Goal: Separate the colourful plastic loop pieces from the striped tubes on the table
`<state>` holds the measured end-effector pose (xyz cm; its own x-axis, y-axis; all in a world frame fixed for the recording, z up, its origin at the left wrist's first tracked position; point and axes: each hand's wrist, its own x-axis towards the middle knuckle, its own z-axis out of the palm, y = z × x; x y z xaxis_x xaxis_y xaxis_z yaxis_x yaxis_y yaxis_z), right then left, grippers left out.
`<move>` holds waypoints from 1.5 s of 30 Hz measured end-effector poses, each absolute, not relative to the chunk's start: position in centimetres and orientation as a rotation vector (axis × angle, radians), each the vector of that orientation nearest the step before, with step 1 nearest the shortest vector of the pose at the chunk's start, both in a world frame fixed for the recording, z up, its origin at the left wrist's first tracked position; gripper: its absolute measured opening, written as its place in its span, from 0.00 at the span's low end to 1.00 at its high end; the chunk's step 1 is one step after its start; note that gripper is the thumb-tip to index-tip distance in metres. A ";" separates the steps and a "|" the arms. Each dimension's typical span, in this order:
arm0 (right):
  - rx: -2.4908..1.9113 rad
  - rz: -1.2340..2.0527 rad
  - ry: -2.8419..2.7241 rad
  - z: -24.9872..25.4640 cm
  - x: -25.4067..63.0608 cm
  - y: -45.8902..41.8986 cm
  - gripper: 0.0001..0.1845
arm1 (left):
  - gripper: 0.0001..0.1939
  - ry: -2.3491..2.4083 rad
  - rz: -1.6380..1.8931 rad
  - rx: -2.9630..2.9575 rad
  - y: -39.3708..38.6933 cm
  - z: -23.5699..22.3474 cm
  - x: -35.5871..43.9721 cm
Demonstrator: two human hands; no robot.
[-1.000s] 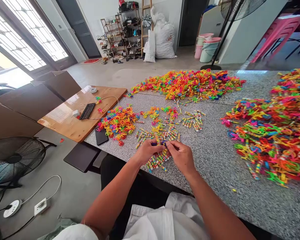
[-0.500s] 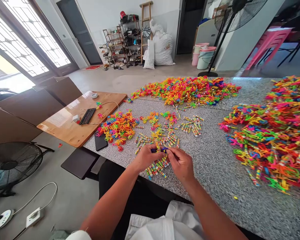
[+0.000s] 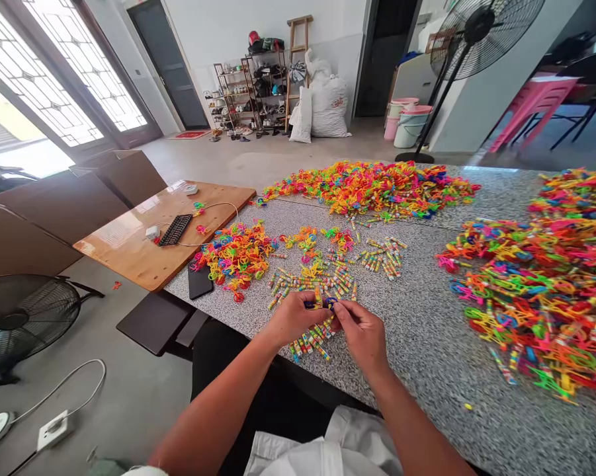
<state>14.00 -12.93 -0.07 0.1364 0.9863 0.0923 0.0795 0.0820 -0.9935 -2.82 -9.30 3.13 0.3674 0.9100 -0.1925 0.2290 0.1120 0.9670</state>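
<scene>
My left hand (image 3: 292,318) and my right hand (image 3: 361,332) meet over the near edge of a speckled granite table (image 3: 426,317). Both pinch a small blue plastic piece (image 3: 324,304) between their fingertips. Under and just beyond the hands lie several small striped candy tubes (image 3: 311,338). A heap of bright plastic rings (image 3: 235,254) sits to the left of the hands.
Big piles of coloured plastic pieces lie at the far side (image 3: 372,186) and the right (image 3: 540,277). A black phone (image 3: 199,281) rests at the table's left edge beside a wooden board (image 3: 163,231). Floor fans stand at left (image 3: 20,317) and back right (image 3: 481,26).
The view has tilted slightly, so the table sits lower in the picture. Both hands stay together on the blue piece, with only small finger movement.
</scene>
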 end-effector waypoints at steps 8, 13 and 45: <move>-1.243 0.906 -1.270 -0.2 14.3 -13.3 0.13 | 0.20 1.014 0.714 1.316 -9.3 2.6 -2.8; -1.210 0.838 -1.311 -0.4 14.4 -13.4 0.12 | 0.21 1.032 0.705 1.339 -9.4 2.5 -2.8; -1.073 0.332 -1.636 0.5 15.9 -16.9 0.21 | 0.09 1.023 0.960 1.934 -13.7 6.0 -1.7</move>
<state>15.88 -16.92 0.55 0.0080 0.7778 0.6284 0.4717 0.5512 -0.6883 -1.69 -13.68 5.96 0.4032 0.8743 0.2702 0.3250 -0.4128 0.8509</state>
